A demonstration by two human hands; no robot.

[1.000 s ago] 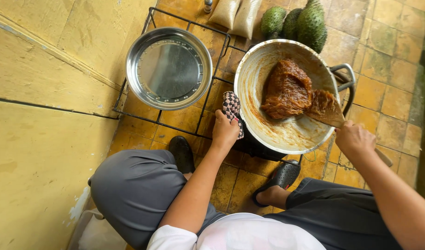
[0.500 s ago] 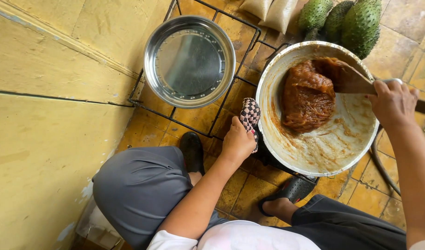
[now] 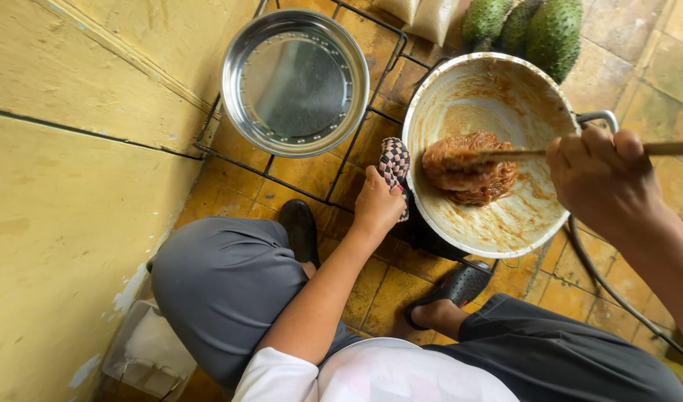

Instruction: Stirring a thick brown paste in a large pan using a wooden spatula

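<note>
Scanning left to right, we note the yellow wall (image 3: 66,193), the steel basin (image 3: 295,82) on a wire rack (image 3: 341,160), then pale sacks (image 3: 423,15) and green spiky fruits (image 3: 538,30) along the top edge. Our left hand (image 3: 377,205) clamps a checkered cloth (image 3: 394,165) against the wok (image 3: 438,112) rim. Our right hand (image 3: 602,179) is closed around the wooden spatula (image 3: 505,154) (blade resting in the brown paste (image 3: 468,175)). Bare tile lies beyond.
</note>
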